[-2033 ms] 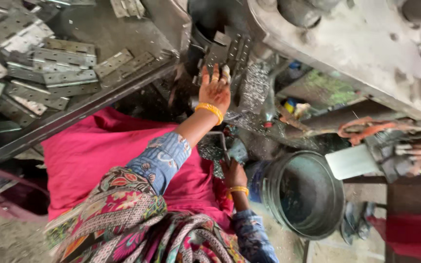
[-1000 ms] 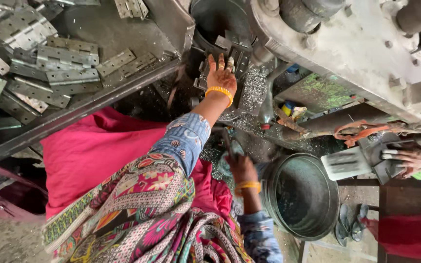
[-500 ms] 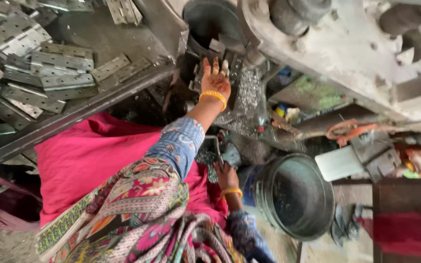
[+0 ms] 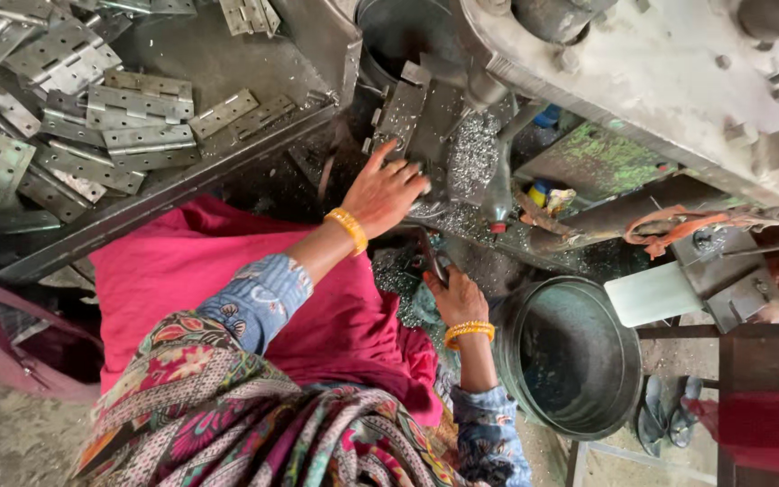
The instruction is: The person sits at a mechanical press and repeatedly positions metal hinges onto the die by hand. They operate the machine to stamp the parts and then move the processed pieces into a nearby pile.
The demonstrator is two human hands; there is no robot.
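My left hand (image 4: 388, 191), with a yellow bangle at the wrist, reaches onto the bed of a grey press machine (image 4: 642, 72). Its fingers lie over a metal hinge (image 4: 400, 113) that sits among silvery shavings (image 4: 472, 153) under the tool. Lower down, my right hand (image 4: 457, 296), also with bangles, is closed around a dark lever (image 4: 430, 254) beside my pink lap (image 4: 209, 280).
A steel tray (image 4: 227, 54) at the upper left holds several flat hinges (image 4: 137, 113). A round metal bucket (image 4: 570, 361) stands at the lower right, with sandals (image 4: 669, 417) beyond it. A pink bag strap (image 4: 11, 361) lies at the left.
My left hand has slid back from the die toward me and lies lower on the bed. My right hand has stayed near the lever. The view has shifted slightly.
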